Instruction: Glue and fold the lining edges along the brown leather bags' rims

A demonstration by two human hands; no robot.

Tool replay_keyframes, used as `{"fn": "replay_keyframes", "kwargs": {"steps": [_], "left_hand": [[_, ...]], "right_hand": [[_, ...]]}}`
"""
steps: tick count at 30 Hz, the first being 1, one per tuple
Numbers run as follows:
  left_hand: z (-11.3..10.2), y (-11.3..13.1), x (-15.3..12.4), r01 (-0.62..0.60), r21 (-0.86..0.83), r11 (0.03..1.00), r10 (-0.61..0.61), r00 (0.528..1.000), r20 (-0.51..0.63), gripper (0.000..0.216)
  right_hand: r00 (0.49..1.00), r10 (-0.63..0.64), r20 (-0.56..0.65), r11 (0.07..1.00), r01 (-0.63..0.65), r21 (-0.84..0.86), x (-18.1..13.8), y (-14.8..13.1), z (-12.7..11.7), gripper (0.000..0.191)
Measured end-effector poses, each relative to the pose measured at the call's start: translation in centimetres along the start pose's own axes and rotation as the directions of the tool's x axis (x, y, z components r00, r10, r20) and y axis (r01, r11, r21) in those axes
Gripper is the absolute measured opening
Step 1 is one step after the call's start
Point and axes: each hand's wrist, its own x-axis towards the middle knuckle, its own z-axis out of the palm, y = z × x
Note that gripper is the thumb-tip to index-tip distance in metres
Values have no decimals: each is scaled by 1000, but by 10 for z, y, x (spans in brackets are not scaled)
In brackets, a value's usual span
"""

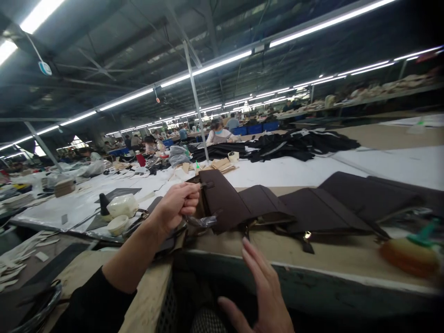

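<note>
at pinched left fingers (pixel 190 188), brown panel's tab (pixel 209 184), right fingers (pixel 255 260) below

Pinching at the edge of a dark brown piece (pixel 225 199) with the left hand (pixel 182 203) and holding the right hand (pixel 267 291) open before the worktable (pixel 340 260), beside a row of similar dark panels (pixel 319 212), near a blurred amber container (pixel 409 256) with a green top (pixel 426 232), under long strip lights (pixel 206 69).

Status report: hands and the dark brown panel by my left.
Left hand pinching at edge of dark brown panel. Right hand open, apparently empty. Clear plastic below left hand.
</note>
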Motion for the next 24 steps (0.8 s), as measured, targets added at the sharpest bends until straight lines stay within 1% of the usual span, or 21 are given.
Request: {"fn": "replay_keyframes", "kwargs": {"steps": [1,3,4,6,7,9,10,11,12,13,14,15,16,17,18,19,20,21,22,23,24], "left_hand": [[11,9,-18,-21,-56,998,21,1000,9,27],[30,24,-55,-57,-171,984,60,998,12,17],[38,29,-74,-70,-272,960,77,997,17,9],[50,38,-109,-104,-355,929,117,993,14,17],[53,41,-125,-113,-343,932,132,991,33,23],[52,39,-153,-145,-214,966,170,980,105,33],[49,34,-165,-178,-108,978,191,974,120,37],[45,25,-177,-222,22,975,219,970,103,39],[41,12,-187,-260,169,951,255,966,52,39],[36,-4,-198,-270,328,905,297,955,-31,38],[32,-24,-208,-245,472,847,338,933,-122,34],[29,-46,-217,-179,582,793,340,923,-180,27],[28,-69,-226,-102,650,753,300,932,-202,19],[28,-93,-234,-18,675,738,209,956,-204,15],[29,-116,-240,43,671,740,103,979,-176,14],[33,-138,-244,55,649,758,16,995,-102,14],[39,-158,-247,18,599,801,-34,999,16,14],[47,-175,-247,-9,522,853,-55,993,108,17],[55,-190,-244,-42,464,885,-39,986,164,20],[64,-203,-240,-92,447,890,10,983,182,20],[72,-213,-235,-131,463,877,62,985,161,19]], "right_hand": [[990,-143,-16,988,141,-69,17,-13,1,79],[960,-281,-1,951,279,-132,44,-39,4,87],[948,-316,-25,942,311,-126,53,-52,6,83],[928,-370,-48,929,368,-46,61,-73,9,53],[918,-393,-51,919,395,17,59,-81,9,40],[920,-388,-51,904,390,177,47,-89,8,27],[943,-327,-59,905,330,267,38,-90,6,23],[972,-222,-71,904,233,360,28,-88,3,17],[992,-96,-80,880,122,459,17,-85,1,14],[996,36,-82,826,16,564,6,-80,-3,18],[986,149,-76,743,-61,667,-5,-74,-5,26],[969,240,-55,642,-116,758,-15,-69,-8,34],[953,303,-17,531,-154,833,-25,-63,-9,40],[936,351,30,416,-185,890,-34,-59,-9,43],[914,396,89,302,-222,927,-42,-56,-9,44],[889,428,162,201,-269,942,-50,-54,-8,44],[864,443,241,119,-323,939,-57,-53,-6,45],[838,444,317,58,-380,923,-63,-53,-4,46],[814,432,387,21,-439,898,-69,-54,-3,48],[793,413,448,7,-495,869,-74,-55,-2,50],[776,390,496,9,-542,841,-79,-55,-3,52]]}}
